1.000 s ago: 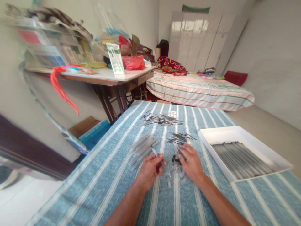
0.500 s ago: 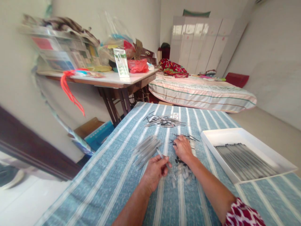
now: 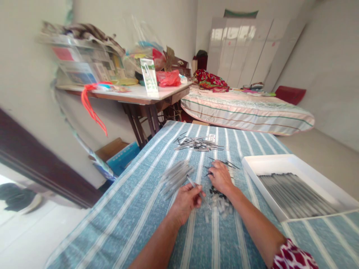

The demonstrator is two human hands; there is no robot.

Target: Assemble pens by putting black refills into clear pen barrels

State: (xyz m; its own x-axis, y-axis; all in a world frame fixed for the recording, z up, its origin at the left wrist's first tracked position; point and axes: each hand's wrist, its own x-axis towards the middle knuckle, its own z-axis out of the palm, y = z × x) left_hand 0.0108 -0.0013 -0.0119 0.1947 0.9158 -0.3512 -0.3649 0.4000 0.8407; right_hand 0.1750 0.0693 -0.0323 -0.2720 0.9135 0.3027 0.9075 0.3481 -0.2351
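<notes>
My left hand (image 3: 187, 200) is closed on a clear pen barrel (image 3: 194, 184) that sticks up and away from the fingers. My right hand (image 3: 221, 177) lies palm down over a small heap of thin dark refills (image 3: 224, 163), fingers curled onto them; what they grip is hidden. Just below that hand lie small black tips (image 3: 215, 192) and clear caps (image 3: 221, 203). A pile of clear barrels (image 3: 175, 176) rests left of my left hand. All of it is on a blue striped cloth (image 3: 134, 216).
A white tray (image 3: 291, 161) with finished pens (image 3: 294, 194) in rows stands at the right. Another heap of pen parts (image 3: 198, 143) lies further back. Beyond the table are a cluttered desk (image 3: 134, 93) and a bed (image 3: 246, 110).
My right hand moved forward from the black tips to the heap of thin refills. My left hand kept its hold on the barrel. The view shifted slightly left.
</notes>
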